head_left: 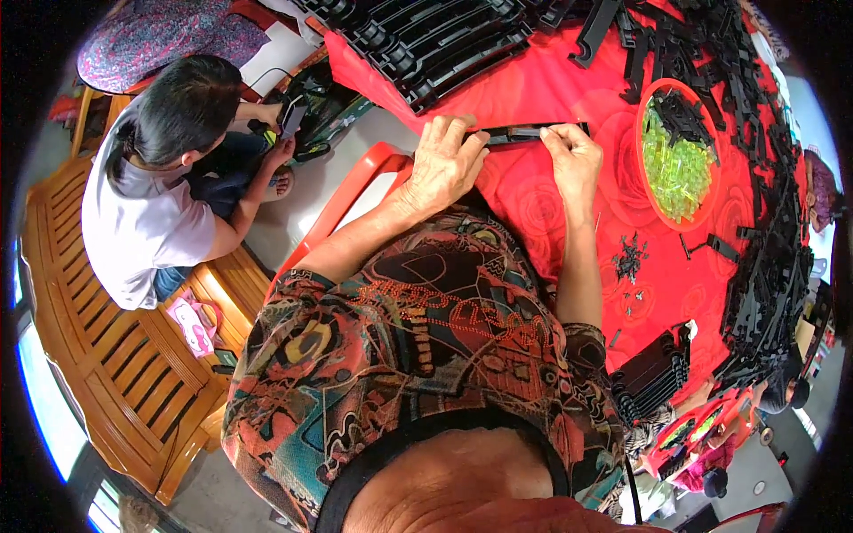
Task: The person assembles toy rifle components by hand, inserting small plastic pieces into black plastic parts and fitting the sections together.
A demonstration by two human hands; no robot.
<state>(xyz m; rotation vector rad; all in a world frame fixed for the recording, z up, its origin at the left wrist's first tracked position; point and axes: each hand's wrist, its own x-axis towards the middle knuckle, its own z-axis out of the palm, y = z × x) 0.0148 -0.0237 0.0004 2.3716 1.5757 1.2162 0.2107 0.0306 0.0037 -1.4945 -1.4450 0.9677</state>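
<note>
Between my hands, above the near edge of a red rose-patterned tablecloth (pixel 498 84), is a slim black plastic bar (pixel 515 134). My left hand (pixel 449 164) closes on its left end, with bent fingers over the top. On its other end, my right hand (pixel 573 160) pinches it between thumb and fingers. The fingers hide both ends of the bar. To the right stands an orange-red bowl (pixel 646 182) with clear yellow-green tubes (pixel 675 173) and small black parts (pixel 682 120) in it. Tiny dark pieces (pixel 630 259) lie on the cloth nearer me.
Long black plastic pieces (pixel 764 293) are heaped along the table's right side. Rows of black mouldings (pixel 435 40) lie at the far left, and another black stack (pixel 653 373) at the near right. A red chair (pixel 342 191) and a seated person (pixel 164 195) on a wooden bench are at left.
</note>
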